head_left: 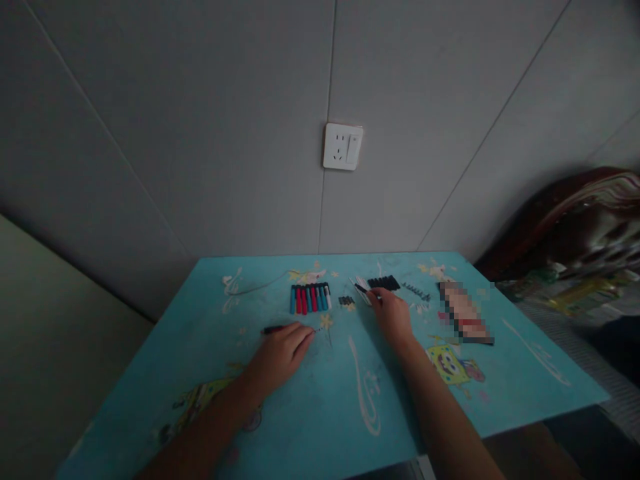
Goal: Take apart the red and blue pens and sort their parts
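Observation:
My left hand [283,350] rests low over the table, its fingers closed around a dark pen [273,329]. A thin tip pokes out past the fingertips on the right side. My right hand [394,317] is closed in a pinch on a slim dark stick that looks like a pen refill [360,289], above a group of thin white sticks [364,298]. Between the hands, farther back, lies a row of red, blue and white pen barrels [310,299] with black ends. Several small dark pieces [346,301] lie just right of them.
Beyond my right hand is a row of black pieces [384,283]. Small dark parts [416,291] and white bits [421,308] lie farther right, near a blurred flat package [465,317]. The blue table [320,413] meets a grey wall with a socket [343,147].

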A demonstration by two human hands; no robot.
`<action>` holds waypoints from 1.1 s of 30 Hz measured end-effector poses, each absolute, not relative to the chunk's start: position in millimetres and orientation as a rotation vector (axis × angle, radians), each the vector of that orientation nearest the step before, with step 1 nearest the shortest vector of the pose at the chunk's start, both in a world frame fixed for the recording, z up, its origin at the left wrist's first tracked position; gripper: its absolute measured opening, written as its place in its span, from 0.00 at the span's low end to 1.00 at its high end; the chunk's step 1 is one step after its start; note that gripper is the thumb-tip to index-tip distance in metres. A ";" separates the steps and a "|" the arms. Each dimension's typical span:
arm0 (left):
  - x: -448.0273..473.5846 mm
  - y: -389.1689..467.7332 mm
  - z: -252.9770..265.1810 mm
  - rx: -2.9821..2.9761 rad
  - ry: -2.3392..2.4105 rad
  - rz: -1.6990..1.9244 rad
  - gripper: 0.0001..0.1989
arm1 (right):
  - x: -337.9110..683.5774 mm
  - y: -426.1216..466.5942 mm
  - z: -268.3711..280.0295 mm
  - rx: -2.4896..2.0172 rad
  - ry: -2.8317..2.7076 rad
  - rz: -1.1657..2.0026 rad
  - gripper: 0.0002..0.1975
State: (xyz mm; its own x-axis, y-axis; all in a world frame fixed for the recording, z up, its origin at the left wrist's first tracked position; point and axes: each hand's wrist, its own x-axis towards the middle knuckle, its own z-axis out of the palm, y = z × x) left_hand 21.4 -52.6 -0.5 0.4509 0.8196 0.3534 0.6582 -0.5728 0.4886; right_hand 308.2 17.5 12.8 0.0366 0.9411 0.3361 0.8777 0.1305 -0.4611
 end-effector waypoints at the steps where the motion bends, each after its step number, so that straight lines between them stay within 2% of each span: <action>1: 21.2 -52.6 -0.3 2.416 1.279 0.827 0.12 | 305.2 11.6 13.1 -1.677 -1.850 0.240 0.16; 4: 20.7 -53.1 1.3 2.407 1.316 0.836 0.13 | 292.1 -5.4 14.9 -1.440 -1.889 0.428 0.14; 10: 20.5 -54.7 8.6 2.450 1.374 0.786 0.13 | 270.1 -20.9 21.2 -1.153 -1.902 0.595 0.11; 26: 23.3 -59.8 10.8 2.476 1.256 0.838 0.11 | 258.8 -27.4 15.9 -1.063 -1.864 0.796 0.08; 33: 24.5 -61.1 8.3 2.433 1.261 0.857 0.14 | 247.7 -34.8 12.4 -1.032 -1.903 0.890 0.12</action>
State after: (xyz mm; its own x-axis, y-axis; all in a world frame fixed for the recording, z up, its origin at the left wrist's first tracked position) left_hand 24.5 -61.1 8.3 0.4459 0.8106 0.3796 0.6512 -0.5848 0.4836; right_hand 247.7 -34.8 12.4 -0.3665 0.8809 0.2994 0.3347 0.4251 -0.8410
